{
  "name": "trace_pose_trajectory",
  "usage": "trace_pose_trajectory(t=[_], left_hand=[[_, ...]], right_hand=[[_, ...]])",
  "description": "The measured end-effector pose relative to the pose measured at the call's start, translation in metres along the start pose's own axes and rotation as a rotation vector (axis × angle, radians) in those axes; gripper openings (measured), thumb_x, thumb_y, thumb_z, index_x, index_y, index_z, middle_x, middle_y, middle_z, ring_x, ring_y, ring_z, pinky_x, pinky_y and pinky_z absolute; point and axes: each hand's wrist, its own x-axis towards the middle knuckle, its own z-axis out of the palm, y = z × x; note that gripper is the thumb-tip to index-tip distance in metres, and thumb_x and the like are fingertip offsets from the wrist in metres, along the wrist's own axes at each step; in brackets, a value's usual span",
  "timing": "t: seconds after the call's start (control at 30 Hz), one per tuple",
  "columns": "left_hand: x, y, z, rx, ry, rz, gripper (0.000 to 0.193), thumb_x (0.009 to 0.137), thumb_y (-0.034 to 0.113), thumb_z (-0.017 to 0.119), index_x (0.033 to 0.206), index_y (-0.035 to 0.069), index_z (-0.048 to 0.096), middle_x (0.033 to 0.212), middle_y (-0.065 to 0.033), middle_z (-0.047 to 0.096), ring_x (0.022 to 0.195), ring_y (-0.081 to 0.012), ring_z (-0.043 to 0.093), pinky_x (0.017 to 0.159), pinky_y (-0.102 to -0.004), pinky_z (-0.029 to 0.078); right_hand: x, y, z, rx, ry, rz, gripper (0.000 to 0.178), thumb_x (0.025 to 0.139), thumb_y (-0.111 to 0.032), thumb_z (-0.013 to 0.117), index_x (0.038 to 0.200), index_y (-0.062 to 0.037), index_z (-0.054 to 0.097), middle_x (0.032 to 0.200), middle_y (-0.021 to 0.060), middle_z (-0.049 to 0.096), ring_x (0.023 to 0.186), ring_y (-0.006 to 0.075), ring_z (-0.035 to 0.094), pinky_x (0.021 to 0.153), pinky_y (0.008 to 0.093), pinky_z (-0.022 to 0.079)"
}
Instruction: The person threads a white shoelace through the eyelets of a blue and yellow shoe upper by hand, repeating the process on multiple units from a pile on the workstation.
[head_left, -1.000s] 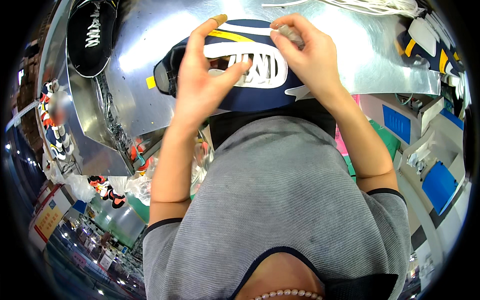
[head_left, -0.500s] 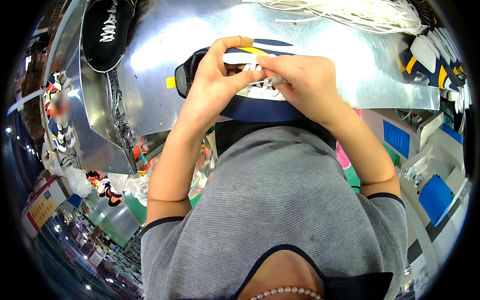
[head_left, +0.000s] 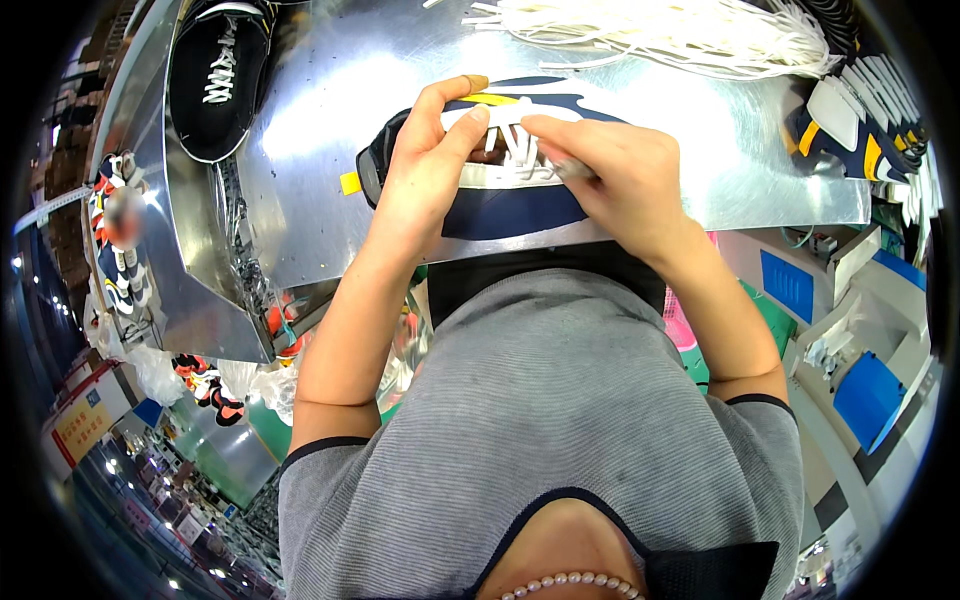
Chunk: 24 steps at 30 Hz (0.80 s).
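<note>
A navy shoe upper with white eyelet strips, a yellow stripe and a black heel lies crosswise before me near the table's front edge. White lace crosses its opening in several strands. My left hand grips the upper by its far side, thumb pressed on the far eyelet strip. My right hand is closed at the toe end of the lacing, thumb and forefinger at the far strip. Within its fingers is a slim hand tool, blurred, its tip hidden.
A bundle of white laces lies on the metal table at the back. A black laced shoe rests at the far left, and a row of navy and yellow uppers at the right. Blue-fronted equipment stands lower right.
My left thumb has moved up onto the far eyelet strip. My right hand has shifted slightly right with the tool, whose thin metal shaft no longer shows. More lace strands now stand over the opening.
</note>
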Motion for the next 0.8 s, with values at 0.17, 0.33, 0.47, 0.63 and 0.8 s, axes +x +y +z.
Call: trace_pose_trajectory(t=[0.17,0.33,0.47,0.63,0.8], left_hand=[[0.001,-0.001,0.000,-0.033,-0.022,-0.022,0.038,0.099,0.016,0.059,0.133,0.001,0.053,0.094,-0.0035,0.064,0.085,-0.0098,0.055,0.081,-0.0261,0.046],[0.000,0.001,-0.002,-0.043,0.010,-0.010,0.038,0.098,0.014,0.059,0.133,0.001,0.053,0.094,-0.0045,0.064,0.084,-0.0097,0.055,0.080,-0.0254,0.046],[0.002,-0.003,-0.001,-0.039,0.002,-0.006,0.039,0.098,0.014,0.058,0.134,0.000,0.052,0.096,-0.0060,0.066,0.085,-0.0099,0.056,0.081,-0.0255,0.047],[0.000,0.000,0.000,-0.070,0.016,-0.039,0.040,0.098,0.014,0.058,0.134,0.000,0.052,0.098,-0.0083,0.066,0.085,-0.0105,0.058,0.082,-0.0260,0.047],[0.002,-0.002,-0.003,-0.023,-0.003,-0.002,0.040,0.097,0.014,0.058,0.134,0.000,0.052,0.098,-0.0090,0.067,0.086,-0.0116,0.061,0.082,-0.0268,0.049]], right_hand=[[0.005,0.011,0.014,-0.048,0.017,-0.044,0.044,0.067,0.003,0.071,0.109,-0.0126,0.074,0.072,0.0047,0.069,0.061,0.0183,0.067,0.053,0.0295,0.050],[0.011,0.009,-0.009,-0.049,-0.126,-0.010,0.042,0.067,0.001,0.072,0.107,-0.0124,0.075,0.072,0.0041,0.070,0.058,0.0186,0.066,0.052,0.0305,0.050],[0.012,0.012,-0.014,-0.034,-0.207,0.038,0.027,0.076,-0.011,0.078,0.103,-0.0099,0.076,0.070,0.0061,0.069,0.055,0.0190,0.064,0.052,0.0292,0.049],[0.020,0.009,-0.015,0.024,-0.248,0.100,0.024,0.081,-0.022,0.080,0.100,-0.0082,0.076,0.070,0.0074,0.069,0.056,0.0193,0.066,0.053,0.0274,0.050],[0.022,0.016,-0.005,-0.001,-0.240,0.142,0.023,0.082,-0.019,0.079,0.102,-0.0088,0.075,0.072,0.0074,0.070,0.058,0.0208,0.067,0.052,0.0281,0.050]])
